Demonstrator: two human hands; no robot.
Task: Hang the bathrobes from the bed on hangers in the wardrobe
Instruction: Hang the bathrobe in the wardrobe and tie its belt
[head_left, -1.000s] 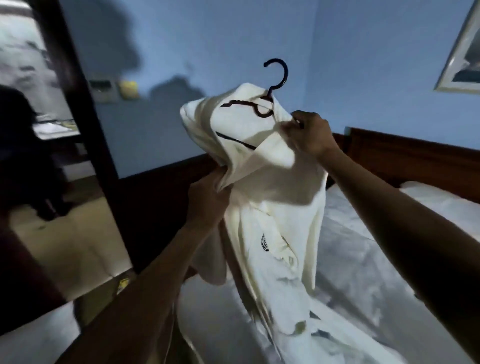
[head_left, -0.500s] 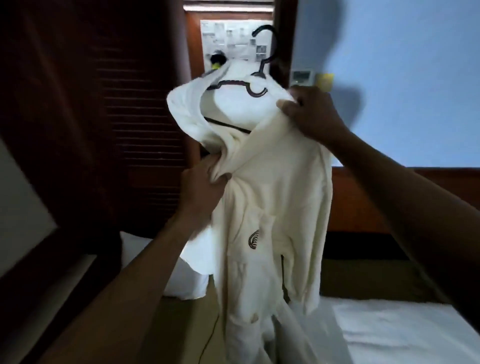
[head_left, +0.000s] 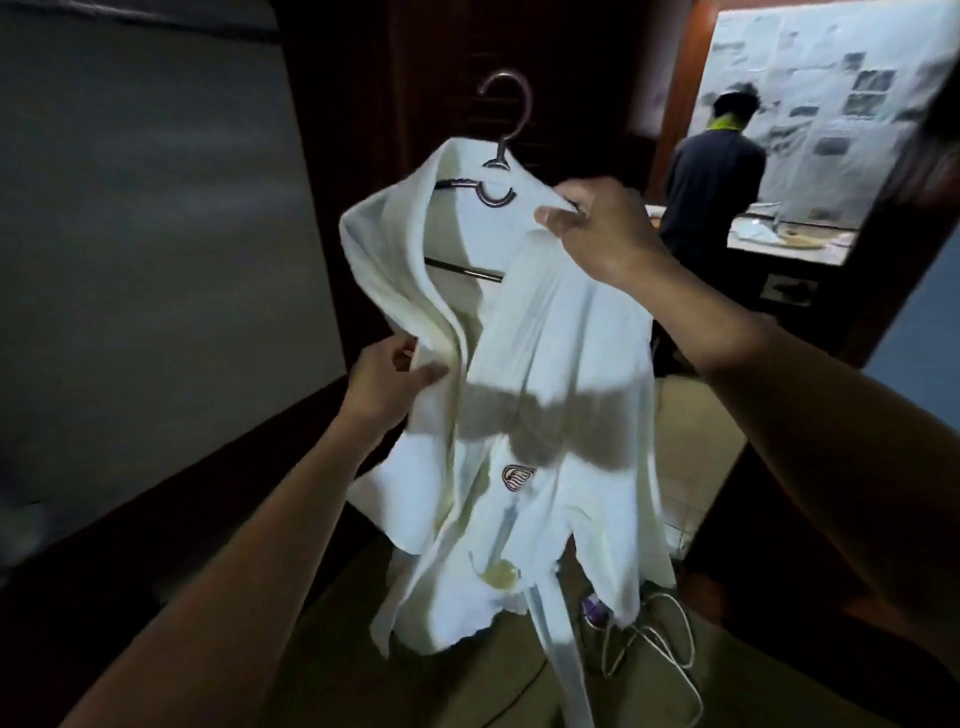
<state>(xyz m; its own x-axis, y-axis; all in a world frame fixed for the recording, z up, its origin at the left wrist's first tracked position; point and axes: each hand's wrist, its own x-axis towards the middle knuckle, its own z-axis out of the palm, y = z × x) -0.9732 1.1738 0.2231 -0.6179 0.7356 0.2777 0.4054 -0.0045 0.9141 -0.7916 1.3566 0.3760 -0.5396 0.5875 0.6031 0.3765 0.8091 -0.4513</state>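
A white bathrobe (head_left: 550, 374) with a small embroidered crest hangs on a dark hanger (head_left: 501, 135), held up in front of me. My right hand (head_left: 597, 234) grips the robe's right shoulder near the hanger's neck. My left hand (head_left: 389, 379) pinches the left collar edge lower down. The hanger's hook points up and is free in the air, in front of dark wooden wardrobe doors (head_left: 467, 78). The robe's belt (head_left: 561, 660) dangles below. The bed is out of view.
A large grey panel (head_left: 156, 234) fills the left. A doorway at the right shows a person (head_left: 711, 182) standing with their back to me at a counter. White cables (head_left: 654, 644) lie on the tan floor below the robe.
My view has swung left from the bed and blue wall to the dark wardrobe and the doorway. Both hands keep the same hold on the robe and hanger.
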